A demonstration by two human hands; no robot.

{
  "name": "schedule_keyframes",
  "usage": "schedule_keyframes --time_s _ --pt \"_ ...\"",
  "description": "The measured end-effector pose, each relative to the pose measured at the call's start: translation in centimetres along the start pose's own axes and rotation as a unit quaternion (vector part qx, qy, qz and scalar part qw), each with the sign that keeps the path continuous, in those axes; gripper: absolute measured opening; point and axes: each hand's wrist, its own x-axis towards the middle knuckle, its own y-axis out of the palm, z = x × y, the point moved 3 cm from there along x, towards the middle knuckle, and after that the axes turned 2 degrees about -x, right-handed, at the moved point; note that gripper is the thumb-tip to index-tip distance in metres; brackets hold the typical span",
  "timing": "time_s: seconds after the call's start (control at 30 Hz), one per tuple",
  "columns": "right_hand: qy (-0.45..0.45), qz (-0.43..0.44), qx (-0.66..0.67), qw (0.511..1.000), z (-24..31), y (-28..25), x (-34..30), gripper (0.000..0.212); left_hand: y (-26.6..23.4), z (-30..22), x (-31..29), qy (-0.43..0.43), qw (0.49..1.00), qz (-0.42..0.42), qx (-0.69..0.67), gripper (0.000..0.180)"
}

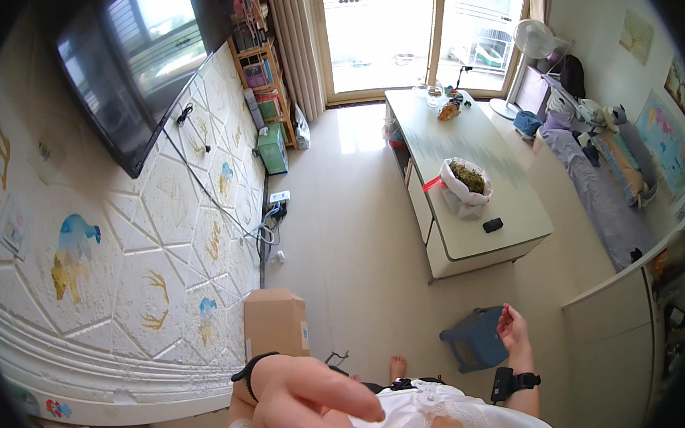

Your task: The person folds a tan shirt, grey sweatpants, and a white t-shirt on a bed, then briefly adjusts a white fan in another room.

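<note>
Room: living room with pale tiled floor (350, 213), padded wall panels at 9 o'clock, bright balcony doors at 12 o'clock.
Left hand (314, 413): raised close to the camera at 6 o'clock, blurred; fingers (349, 398) curled loosely and pointing toward 3 o'clock, gripping nothing visible; dark band on the wrist.
Right hand (512, 329): at 4 o'clock, palm half open, fingers slightly bent, empty; dark watch on the wrist.
Nearest thing: blue stool (474, 338) stood on the floor just beside the right hand, on its 9 o'clock side; the right hand was clearly nearer than the left.
Cardboard box (275, 322): upright against the wall, at 12 o'clock from the left hand.
Desk (466, 144): long axis ran 12 to 6 o'clock, well apart from both hands; carried a white bag of greens (466, 184) and a small black remote (493, 225).
</note>
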Motion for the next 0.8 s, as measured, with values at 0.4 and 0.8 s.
schedule_keyframes --time_s 0.4,0.8 --pt "0.022 -0.068 0.059 0.996 6.6 -3.6 12.1 0.013 -1.4 16.1 -14.2 -0.443 0.857 0.076 0.253 0.010" --pt "0.040 -0.114 0.091 0.988 5.5 14.5 19.8 0.012 -26.7 28.9 -26.0 -0.582 0.666 -0.457 0.094 0.025"
